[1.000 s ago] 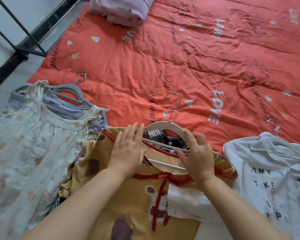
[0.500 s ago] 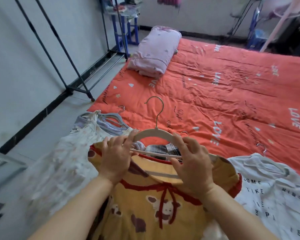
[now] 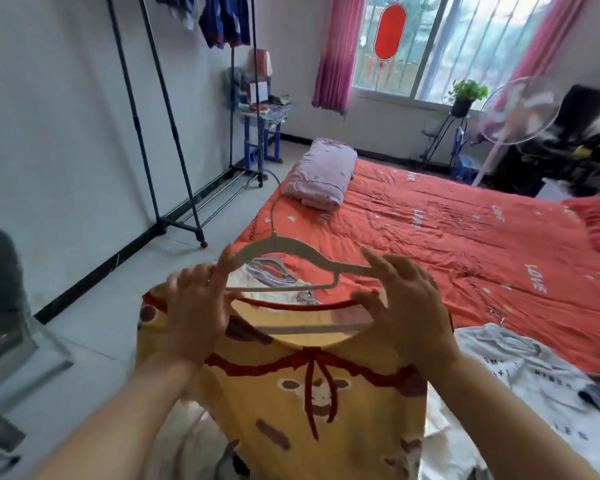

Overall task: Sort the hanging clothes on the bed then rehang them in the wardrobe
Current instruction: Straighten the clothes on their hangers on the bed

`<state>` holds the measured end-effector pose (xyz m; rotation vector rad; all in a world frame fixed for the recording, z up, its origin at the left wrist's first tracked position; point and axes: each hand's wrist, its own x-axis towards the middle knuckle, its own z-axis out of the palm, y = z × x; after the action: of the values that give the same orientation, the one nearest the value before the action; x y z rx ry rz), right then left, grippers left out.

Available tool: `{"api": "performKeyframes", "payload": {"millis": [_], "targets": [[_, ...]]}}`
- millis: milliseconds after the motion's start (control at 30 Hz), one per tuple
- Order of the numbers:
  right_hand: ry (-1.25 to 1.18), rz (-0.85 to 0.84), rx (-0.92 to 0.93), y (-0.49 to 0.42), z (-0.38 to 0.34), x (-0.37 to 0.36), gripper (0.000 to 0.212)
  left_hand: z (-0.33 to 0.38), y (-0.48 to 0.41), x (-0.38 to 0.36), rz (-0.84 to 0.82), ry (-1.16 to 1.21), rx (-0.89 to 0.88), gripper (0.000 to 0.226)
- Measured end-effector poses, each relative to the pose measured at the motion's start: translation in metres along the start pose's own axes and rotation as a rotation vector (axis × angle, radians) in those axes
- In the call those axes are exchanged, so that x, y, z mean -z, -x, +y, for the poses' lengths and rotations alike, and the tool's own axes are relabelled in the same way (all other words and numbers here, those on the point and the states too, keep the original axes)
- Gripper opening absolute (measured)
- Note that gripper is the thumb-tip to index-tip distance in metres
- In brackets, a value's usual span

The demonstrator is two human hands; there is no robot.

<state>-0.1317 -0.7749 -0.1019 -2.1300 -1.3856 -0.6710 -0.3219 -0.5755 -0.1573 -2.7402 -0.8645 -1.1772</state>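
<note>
The bed (image 3: 447, 258), covered in an orange-red quilt with white lettering, fills the right and middle of the room. Along the left wall stands the dark metal clothes rack (image 3: 168, 140), with a few blue garments (image 3: 224, 19) hanging at its top edge. In front of the camera and above the near end of the bed hangs the yellow top (image 3: 326, 417), printed with bears and trimmed in red at the neck with a tied red bow.

To its right a white shirt (image 3: 534, 379) with dark lettering lies flat on the quilt. A folded pink blanket (image 3: 323, 178) sits at the far left corner of the bed. Behind the top, a pale garment (image 3: 274, 275) on a grey hanger lies on the bed.

The pale hanger (image 3: 291, 247) sits in the top's neck opening, with its hook pointing away toward the blanket.

The left hand (image 3: 194, 306) has its fingers curled over the top's left shoulder, where the hanger's end goes in, a closed grip on fabric. The right hand (image 3: 407, 306) takes the hanger's right arm between thumb and forefinger. The blur there makes it unclear whether that grip also catches the red neckline.
</note>
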Motion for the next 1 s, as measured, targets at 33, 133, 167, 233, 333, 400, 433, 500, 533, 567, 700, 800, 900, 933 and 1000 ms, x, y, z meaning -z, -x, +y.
{"api": "performKeyframes", "payload": {"millis": [33, 133, 167, 233, 333, 400, 433, 500, 533, 567, 700, 800, 900, 933, 1000], "targets": [[-0.039, 0.018, -0.053, 0.000, -0.008, 0.012, 0.051, -0.011, 0.000, 0.018, 0.022, 0.005, 0.008, 0.063], [-0.167, 0.085, -0.139, -0.006, -0.033, 0.048, 0.034, -0.038, -0.006, 0.069, 0.066, -0.002, 0.005, 0.056], [-0.147, 0.121, -0.120, -0.009, -0.042, 0.057, 0.029, -0.044, -0.010, 0.084, 0.082, -0.005, -0.014, 0.055], [-0.125, 0.162, -0.098, -0.018, -0.063, 0.070, 0.021, -0.057, -0.016, 0.113, 0.116, -0.013, -0.059, 0.057], [-0.138, 0.171, -0.049, -0.034, -0.097, 0.084, 0.017, -0.075, -0.021, 0.155, 0.132, -0.042, -0.095, 0.067], [-0.155, 0.165, -0.005, -0.045, -0.118, 0.091, 0.019, -0.088, -0.024, 0.179, 0.126, -0.083, -0.101, 0.070], [-0.168, 0.164, 0.021, -0.050, -0.129, 0.095, 0.021, -0.095, -0.025, 0.189, 0.119, -0.107, -0.101, 0.071], [-0.155, 0.156, 0.102, -0.060, -0.148, 0.100, 0.023, -0.108, -0.027, 0.207, 0.112, -0.140, -0.108, 0.070], [-0.133, 0.140, 0.153, -0.064, -0.158, 0.101, 0.024, -0.113, -0.027, 0.215, 0.113, -0.153, -0.118, 0.069], [-0.119, 0.120, 0.189, -0.067, -0.166, 0.100, 0.025, -0.117, -0.026, 0.222, 0.122, -0.170, -0.131, 0.067], [-0.160, 0.121, 0.172, -0.076, -0.200, 0.086, 0.016, -0.123, -0.021, 0.239, 0.161, -0.234, -0.182, 0.064], [-0.231, 0.123, 0.142, -0.079, -0.222, 0.074, 0.010, -0.129, -0.018, 0.244, 0.176, -0.257, -0.181, 0.065], [-0.258, 0.070, 0.206, -0.077, -0.231, 0.058, 0.019, -0.145, -0.011, 0.240, 0.163, -0.249, -0.153, 0.068], [-0.255, 0.037, 0.249, -0.074, -0.232, 0.052, 0.029, -0.150, -0.008, 0.237, 0.154, -0.238, -0.152, 0.070], [-0.269, 0.011, 0.308, -0.066, -0.227, 0.035, 0.032, -0.158, -0.003, 0.225, 0.144, -0.212, -0.160, 0.073]]}}
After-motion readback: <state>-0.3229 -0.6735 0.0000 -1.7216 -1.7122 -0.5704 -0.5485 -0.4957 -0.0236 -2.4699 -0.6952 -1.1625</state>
